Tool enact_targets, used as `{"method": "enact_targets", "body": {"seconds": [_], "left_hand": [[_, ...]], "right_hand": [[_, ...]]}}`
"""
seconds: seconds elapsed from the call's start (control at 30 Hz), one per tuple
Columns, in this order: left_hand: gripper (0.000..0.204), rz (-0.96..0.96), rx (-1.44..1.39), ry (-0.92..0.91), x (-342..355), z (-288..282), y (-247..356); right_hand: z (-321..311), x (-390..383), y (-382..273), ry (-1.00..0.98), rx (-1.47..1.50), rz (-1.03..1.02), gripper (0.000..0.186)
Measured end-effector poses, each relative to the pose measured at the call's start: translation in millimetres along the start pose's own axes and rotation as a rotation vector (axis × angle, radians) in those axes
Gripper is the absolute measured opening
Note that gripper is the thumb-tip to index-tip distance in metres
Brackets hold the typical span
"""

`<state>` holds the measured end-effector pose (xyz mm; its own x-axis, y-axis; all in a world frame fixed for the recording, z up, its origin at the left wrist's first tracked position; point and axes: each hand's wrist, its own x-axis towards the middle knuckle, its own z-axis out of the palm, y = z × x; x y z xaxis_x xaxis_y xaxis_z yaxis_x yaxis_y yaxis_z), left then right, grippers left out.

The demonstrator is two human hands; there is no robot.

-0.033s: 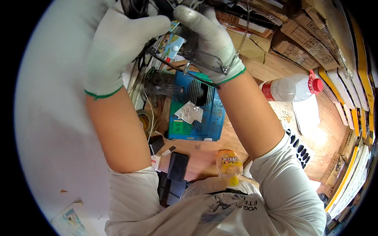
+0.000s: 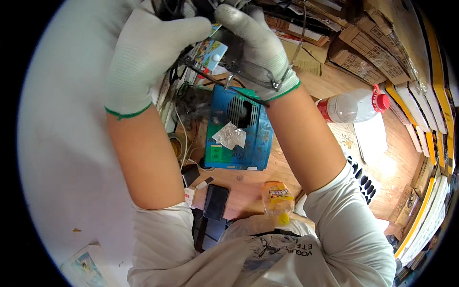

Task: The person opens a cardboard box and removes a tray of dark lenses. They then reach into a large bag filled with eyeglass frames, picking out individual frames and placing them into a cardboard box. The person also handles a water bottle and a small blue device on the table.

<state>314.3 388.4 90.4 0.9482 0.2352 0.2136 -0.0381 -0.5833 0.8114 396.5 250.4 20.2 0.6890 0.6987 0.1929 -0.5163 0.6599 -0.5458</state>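
Set fingers of left hand [image 2: 146,40] and right hand [image 2: 262,45] about a dark object [image 2: 169,8] at top edge, perhaps for two-sided steadiness; could not tell whether gripped, with fingertips mostly hidden.

Shows white knit with green hems on the gloved left hand [image 2: 158,45] and gloved right hand [image 2: 260,50]; blue with a dark-striped grille and green patch on the vented box [image 2: 256,143]; pale-brown grain across the wood-grain surface [image 2: 330,85]; black on the phone [image 2: 215,202] by its near edge; black ovals on the white sheet [image 2: 366,183] toward its right.
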Motion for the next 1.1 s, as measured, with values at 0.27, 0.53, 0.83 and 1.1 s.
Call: {"method": "enact_targets", "body": {"seconds": [0.27,0.53,0.83,1.1], "left_hand": [[0.026,-0.054,-0.028,0.055,-25,9,73],[0.041,0.34,-0.358,-0.033,-96,93,114],[0.038,0.264,-0.581,-0.508,-215,209,203],[0.042,0.326,-0.819,-1.001,-377,283,304]], "right_hand": [[44,-55,-52,0.002,-0.171,-0.102,0.053],[65,-195,-97,0.196,-0.435,-0.245,0.059],[81,-423,-134,0.563,-0.551,-0.506,0.07],[132,-641,-117,0.755,-0.625,-0.847,0.07]]}}
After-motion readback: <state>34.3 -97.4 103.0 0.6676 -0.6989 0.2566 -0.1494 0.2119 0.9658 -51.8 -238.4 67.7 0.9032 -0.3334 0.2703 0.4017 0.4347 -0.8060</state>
